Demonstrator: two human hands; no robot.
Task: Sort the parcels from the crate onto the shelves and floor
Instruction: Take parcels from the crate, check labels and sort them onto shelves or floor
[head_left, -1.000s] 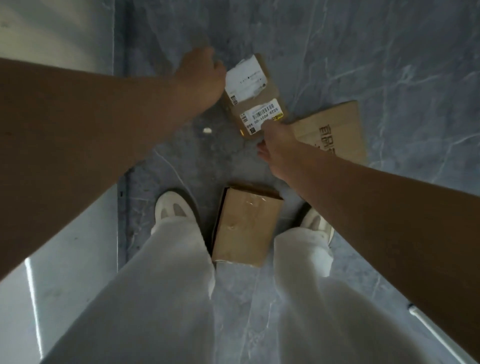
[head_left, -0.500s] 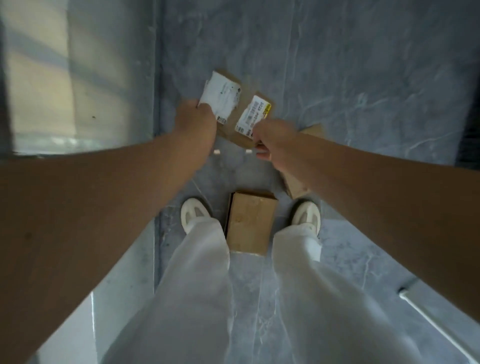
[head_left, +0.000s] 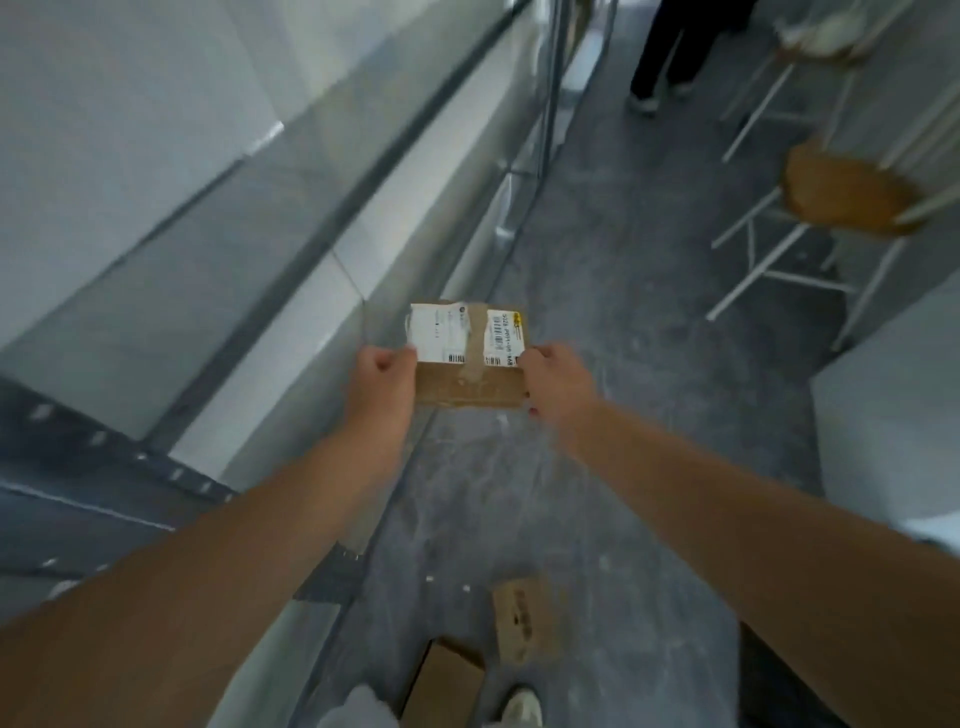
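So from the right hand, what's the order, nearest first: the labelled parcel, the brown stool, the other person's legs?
1. labelled parcel: gripped by the right hand at its right edge.
2. brown stool: ahead, on the right.
3. person's legs: farthest, down the aisle.

Both hands hold a flat cardboard parcel (head_left: 470, 382) with two white labels, the left hand (head_left: 382, 376) gripping its left edge, the right hand (head_left: 558, 382) its right. Two more parcels (head_left: 522, 626) lie on the grey floor (head_left: 623, 364) near a shoe (head_left: 522, 709); white shelving (head_left: 769, 249) stands at right.

Your left hand (head_left: 387, 376) and right hand (head_left: 558, 382) are bare, as are both forearms (head_left: 322, 499); below, you wear pale trousers (head_left: 358, 709) and a white shoe (head_left: 522, 709).
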